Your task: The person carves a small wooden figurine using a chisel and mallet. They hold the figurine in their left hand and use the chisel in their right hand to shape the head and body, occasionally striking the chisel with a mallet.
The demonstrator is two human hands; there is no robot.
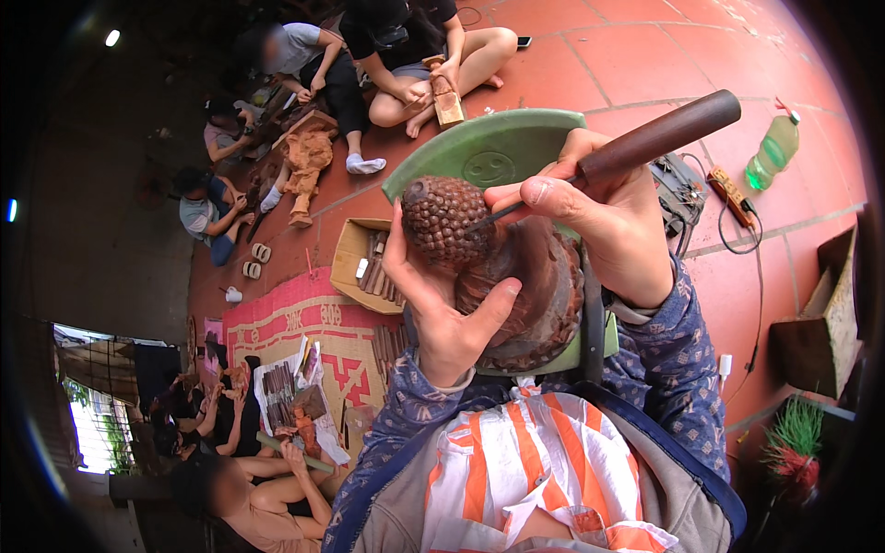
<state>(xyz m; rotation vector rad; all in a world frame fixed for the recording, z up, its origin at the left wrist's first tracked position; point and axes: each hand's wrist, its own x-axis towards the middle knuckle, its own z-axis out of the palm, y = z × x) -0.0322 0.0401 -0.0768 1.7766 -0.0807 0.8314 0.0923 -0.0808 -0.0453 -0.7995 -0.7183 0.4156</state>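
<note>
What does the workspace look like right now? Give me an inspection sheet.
Surface: green plastic stool under the work, on a red tiled floor.
Job's things: carved wooden figure with knobbed head; wooden-handled chisel, tip at the head.
Clutter: cardboard box of chisels, green plastic bottle, patterned mat.
Hands: left hand grips the figure; right hand holds the chisel, fingers near the blade.
Cables: black cord from a power strip.
Surroundings: other people seated on the floor, carving.

Open cardboard box [348, 249], green bottle [775, 147]
</note>
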